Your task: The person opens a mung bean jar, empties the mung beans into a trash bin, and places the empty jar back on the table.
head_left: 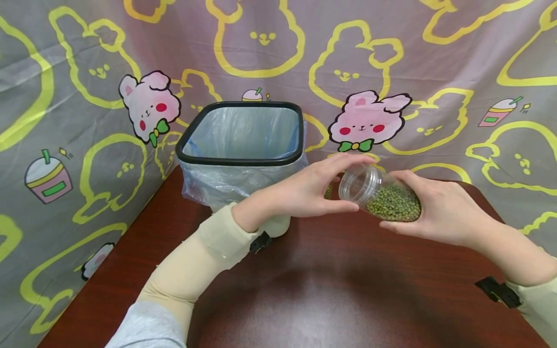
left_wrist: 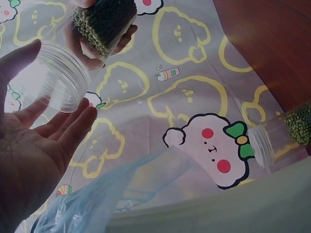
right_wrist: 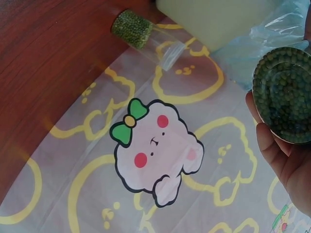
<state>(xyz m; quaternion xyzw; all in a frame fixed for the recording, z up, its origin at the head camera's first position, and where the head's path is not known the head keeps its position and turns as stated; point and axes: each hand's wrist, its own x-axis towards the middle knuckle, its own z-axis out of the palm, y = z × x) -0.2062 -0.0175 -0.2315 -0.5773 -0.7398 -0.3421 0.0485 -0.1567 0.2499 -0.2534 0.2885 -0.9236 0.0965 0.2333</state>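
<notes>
My right hand [head_left: 444, 208] grips a clear jar [head_left: 393, 200] partly filled with small green beans, holding it tilted above the table. In the right wrist view, the jar's round base [right_wrist: 284, 97] shows beans against it. My left hand [head_left: 304, 188] is around the jar's clear, ridged top end [left_wrist: 63, 77], thumb on one side and extended fingers on the other. Whether a lid sits on that end, I cannot tell. A second jar of green beans [right_wrist: 133, 31] stands on the table beyond; the left hand mostly hides it in the head view.
A light-coloured bin [head_left: 278, 224] with a black rim [head_left: 243, 161] and a bluish plastic liner [head_left: 209, 181] stands left of the hands. Behind the dark reddish table [head_left: 304, 299] hangs a patterned cloth [head_left: 278, 58].
</notes>
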